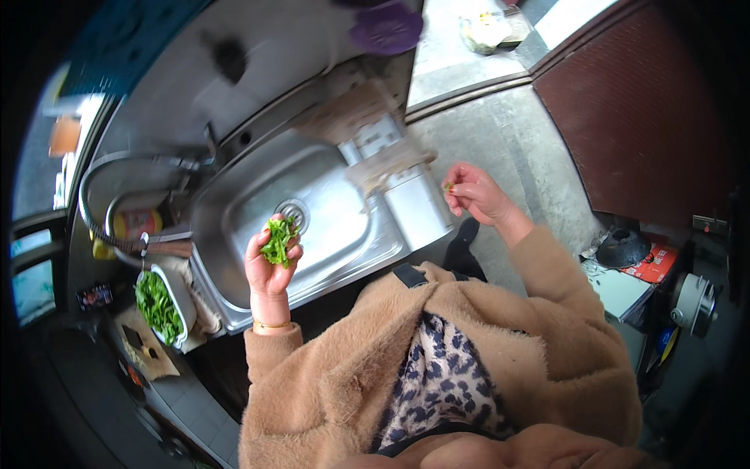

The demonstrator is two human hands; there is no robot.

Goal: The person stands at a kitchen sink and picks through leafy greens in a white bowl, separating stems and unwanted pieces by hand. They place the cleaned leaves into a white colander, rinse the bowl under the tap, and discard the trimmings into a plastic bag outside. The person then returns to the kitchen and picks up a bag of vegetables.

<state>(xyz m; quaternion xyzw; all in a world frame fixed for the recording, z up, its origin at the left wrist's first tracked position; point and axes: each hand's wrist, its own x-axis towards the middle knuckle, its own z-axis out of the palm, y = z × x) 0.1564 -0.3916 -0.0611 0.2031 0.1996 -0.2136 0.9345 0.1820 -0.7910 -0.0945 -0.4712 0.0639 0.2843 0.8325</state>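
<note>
My left hand is raised over the near left part of a stainless steel sink, its fingers closed on a small bunch of green leaves. The sink's drain strainer shows just beyond the leaves. Off the sink's right end, above the concrete floor, my right hand pinches a tiny green scrap between thumb and fingertips. To the left of the sink stands a white plastic container filled with green leaves.
A faucet with a coiled metal hose arches over the sink's left end. Boards and a white box lie at its right end. A purple plastic basket is at the top. A dark red door panel stands at the right.
</note>
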